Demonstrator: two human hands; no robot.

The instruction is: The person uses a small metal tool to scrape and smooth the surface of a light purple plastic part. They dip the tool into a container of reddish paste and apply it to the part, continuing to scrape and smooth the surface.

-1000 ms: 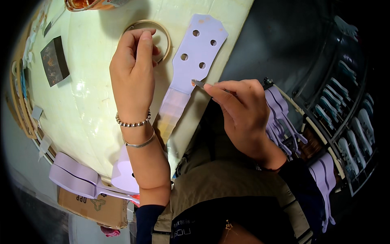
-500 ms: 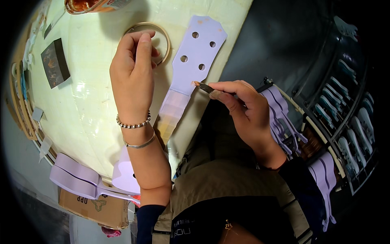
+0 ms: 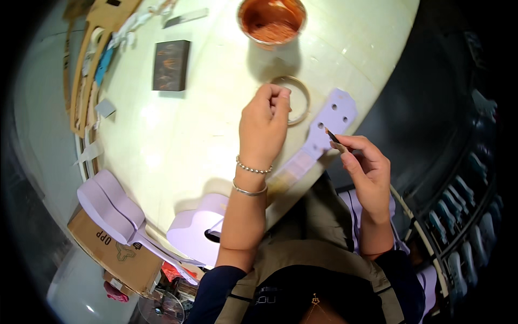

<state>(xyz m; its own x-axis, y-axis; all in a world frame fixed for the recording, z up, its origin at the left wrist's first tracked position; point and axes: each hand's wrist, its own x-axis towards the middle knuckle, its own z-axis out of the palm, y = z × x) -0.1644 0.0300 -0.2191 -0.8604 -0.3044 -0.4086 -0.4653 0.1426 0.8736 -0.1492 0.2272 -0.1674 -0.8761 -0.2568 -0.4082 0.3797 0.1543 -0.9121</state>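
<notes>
My right hand (image 3: 369, 170) pinches a small dark spatula (image 3: 334, 138) with orange-brown filler on its tip. The tip overlaps the lower part of a lilac ukulele headstock (image 3: 341, 110) with several peg holes; I cannot tell if it touches. Translucent tape (image 3: 295, 166) covers the neck below, which runs under my left wrist. A lilac ukulele body (image 3: 197, 221) shows beyond that forearm, partly hidden. My left hand (image 3: 264, 127) is closed, fingers curled in, over the near side of a tape roll (image 3: 305, 97). Whatever it may hold is hidden.
A tub of orange-brown filler (image 3: 271, 24) stands at the far side of the table. A dark block (image 3: 170, 66) and a flat blade (image 3: 186, 17) lie left of it. Another lilac ukulele (image 3: 110, 208) rests above a cardboard box (image 3: 113, 251). Racks (image 3: 458, 216) stand at right.
The view has swung left and taken in more of the table. The spatula tip has shifted from the headstock's lower right edge towards a lower peg hole. My left hand stays curled near the tape roll.
</notes>
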